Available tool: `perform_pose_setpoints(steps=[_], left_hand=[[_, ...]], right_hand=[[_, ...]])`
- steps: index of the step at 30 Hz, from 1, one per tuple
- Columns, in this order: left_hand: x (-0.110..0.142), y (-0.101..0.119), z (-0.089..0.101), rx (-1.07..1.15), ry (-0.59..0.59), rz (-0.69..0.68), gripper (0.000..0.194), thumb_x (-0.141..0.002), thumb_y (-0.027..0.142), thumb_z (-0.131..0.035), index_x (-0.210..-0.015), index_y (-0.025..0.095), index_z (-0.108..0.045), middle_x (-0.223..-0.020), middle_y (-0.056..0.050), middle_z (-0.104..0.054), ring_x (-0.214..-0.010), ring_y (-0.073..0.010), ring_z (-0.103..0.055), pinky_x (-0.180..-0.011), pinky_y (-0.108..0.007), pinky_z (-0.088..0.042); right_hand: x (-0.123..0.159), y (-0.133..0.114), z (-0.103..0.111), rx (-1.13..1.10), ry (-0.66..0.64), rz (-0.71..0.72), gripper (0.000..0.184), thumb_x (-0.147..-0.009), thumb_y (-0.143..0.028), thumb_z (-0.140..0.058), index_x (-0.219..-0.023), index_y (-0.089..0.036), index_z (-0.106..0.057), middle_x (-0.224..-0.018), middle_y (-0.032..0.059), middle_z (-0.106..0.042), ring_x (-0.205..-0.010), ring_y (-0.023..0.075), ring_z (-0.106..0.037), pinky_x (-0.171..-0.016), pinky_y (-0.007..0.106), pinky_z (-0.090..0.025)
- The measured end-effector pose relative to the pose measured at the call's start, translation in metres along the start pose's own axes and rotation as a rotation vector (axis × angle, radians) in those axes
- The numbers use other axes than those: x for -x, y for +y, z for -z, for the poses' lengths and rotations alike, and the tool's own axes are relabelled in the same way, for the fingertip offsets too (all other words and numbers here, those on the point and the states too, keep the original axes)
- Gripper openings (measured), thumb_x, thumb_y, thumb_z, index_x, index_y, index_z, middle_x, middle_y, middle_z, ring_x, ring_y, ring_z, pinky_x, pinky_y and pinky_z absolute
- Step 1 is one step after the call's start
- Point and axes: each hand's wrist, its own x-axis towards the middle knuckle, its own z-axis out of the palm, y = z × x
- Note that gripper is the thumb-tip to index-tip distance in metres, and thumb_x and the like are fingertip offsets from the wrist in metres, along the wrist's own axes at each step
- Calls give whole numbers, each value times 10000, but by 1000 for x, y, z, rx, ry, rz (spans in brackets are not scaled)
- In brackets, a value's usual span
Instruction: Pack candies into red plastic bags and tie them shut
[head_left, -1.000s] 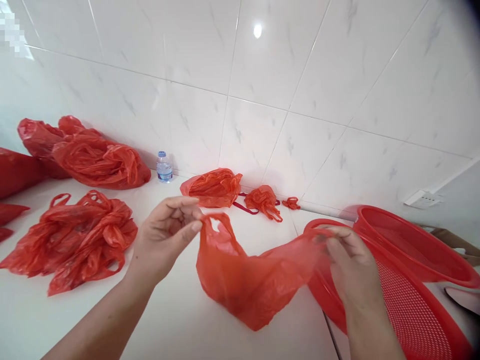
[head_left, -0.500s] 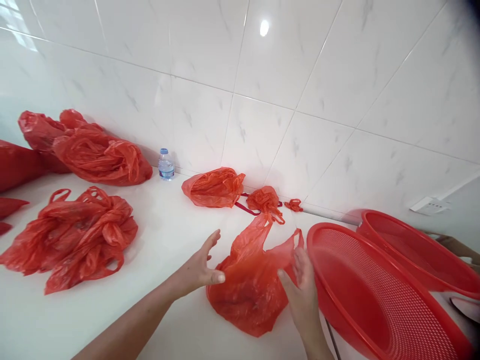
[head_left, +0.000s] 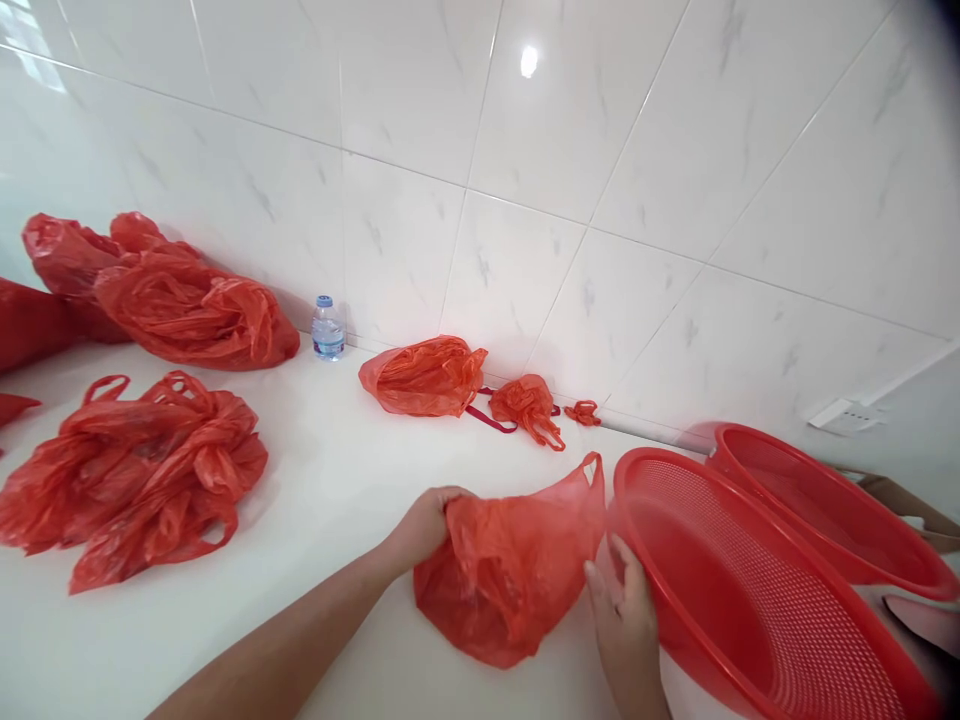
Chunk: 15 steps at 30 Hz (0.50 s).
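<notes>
A crumpled red plastic bag (head_left: pixel 517 570) lies on the white counter (head_left: pixel 337 480) in front of me. My left hand (head_left: pixel 424 525) is closed on the bag's upper left edge, its fingers curled into the plastic. My right hand (head_left: pixel 626 625) rests at the bag's right side, fingers stretched out and together, between the bag and the rim of a red perforated basin (head_left: pixel 720 590). One bag handle sticks up near the basin rim.
A heap of red bags (head_left: pixel 142 475) lies at the left, more full bags (head_left: pixel 180 310) against the tiled wall. A small water bottle (head_left: pixel 328 328) stands by the wall, beside another bag (head_left: pixel 424 377) and small knotted bags (head_left: pixel 529 405). A second red basin (head_left: pixel 817 500) sits behind the first.
I let the bag's handles go and it dropped onto the counter. My left hand then closed on its upper left edge, and my right hand moved down to its right side.
</notes>
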Motion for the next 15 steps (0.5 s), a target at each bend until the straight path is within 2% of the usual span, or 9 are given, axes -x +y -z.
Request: perform_pose_setpoints(steps=[3,7,12,15], left_hand=[[-13,8,6,215,108,-9,90,-726,216,-550,-708,164,-621,-737,-29,-677,-670,-185,-615,-610,-284,-474],[-17,21,13,344,148,-12,151,-741,315,-614,-708,168,-602,-727,-20,-677,-647,-177,-615,-573,-260,-450],[-15,27,15,417,110,-6,198,-749,354,-637,-801,163,-628,-820,-47,-702,-716,-208,-652,-616,-280,-473],[-19,28,21,524,172,-4,204,-743,313,-649,-878,163,-619,-865,-58,-702,-762,-220,-662,-626,-282,-487]], right_hand=[[-25,0,-5,-147,-161,-93,665,-753,-489,-619,-1331,-234,-412,-1418,104,-387,-1286,292,-370,-1041,449,-314],[-54,-13,-34,-452,-312,-167,754,-703,-465,-696,-1345,-225,-381,-1435,118,-363,-1291,258,-382,-1035,428,-342],[-80,-51,-73,-942,-504,-89,713,-650,-441,-757,-1271,-238,-471,-1283,106,-548,-1125,263,-553,-927,427,-448],[-89,-73,-87,-1003,-650,-134,574,-646,-380,-776,-1157,-213,-575,-1130,96,-649,-1008,260,-617,-862,405,-483]])
